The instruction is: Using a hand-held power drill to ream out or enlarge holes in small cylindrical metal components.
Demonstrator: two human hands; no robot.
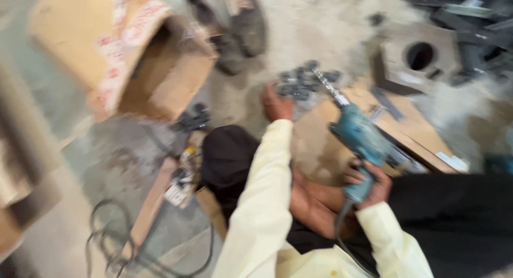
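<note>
Two hands work over a dusty floor (320, 27), and the picture is blurred. Far left, an open cardboard box (133, 59) lies on its side. Near it, a black cable (107, 240) loops on the floor beside a wooden strip (152, 203). Small dark parts (192, 118) sit just right of the box. Far off, a pair of worn shoes (235, 27) rests on the floor. The left hand (275, 104) reaches out from a pale yellow sleeve (264, 192) to a heap of small dark metal pieces (304, 80), touching its near edge; whether its grip is wide or closed I cannot tell. Right of it, the right hand (368, 184) is closed around the handle of a teal drill (358, 139), whose bit points far toward the heap. Cardboard (406, 128) lies under the drill. Far right stands a grey block with a round hole (419, 56).
</note>
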